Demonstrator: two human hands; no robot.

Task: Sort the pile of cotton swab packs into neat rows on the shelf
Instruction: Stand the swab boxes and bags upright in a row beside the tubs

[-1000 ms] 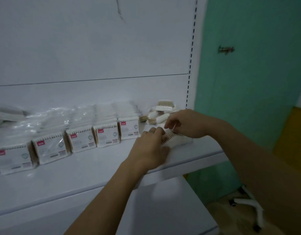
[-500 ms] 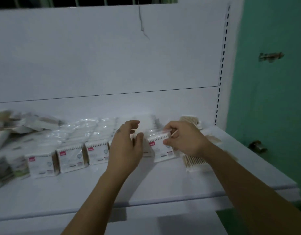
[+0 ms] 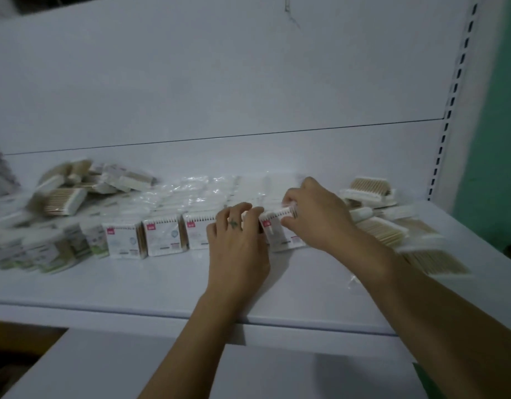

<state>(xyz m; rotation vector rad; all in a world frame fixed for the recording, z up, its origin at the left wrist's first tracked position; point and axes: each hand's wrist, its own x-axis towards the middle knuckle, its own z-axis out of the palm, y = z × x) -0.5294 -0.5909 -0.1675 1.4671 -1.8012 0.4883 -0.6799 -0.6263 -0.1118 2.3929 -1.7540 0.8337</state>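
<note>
A row of white cotton swab packs (image 3: 162, 236) with small red labels stands along the white shelf (image 3: 133, 283). At the row's right end, my right hand (image 3: 314, 217) grips an upright pack (image 3: 274, 231) by its top and right side. My left hand (image 3: 237, 243) has its fingers curled on the left edge of that pack, covering the pack beside it. A loose pile of swab packs (image 3: 375, 226) lies to the right of my hands. Another jumbled pile (image 3: 75, 188) sits at the back left.
Green-labelled packs (image 3: 46, 251) stand at the row's left end, blurred. Clear plastic bags (image 3: 196, 191) lie behind the row. The shelf's back panel rises behind, with a slotted upright (image 3: 450, 105) at the right and a green wall (image 3: 496, 110) beyond. A lower shelf (image 3: 104, 370) juts out below.
Both hands left the loose pile at the right and carried a pack leftward to the row's right end. The camera has swung left and down over the shelf.
</note>
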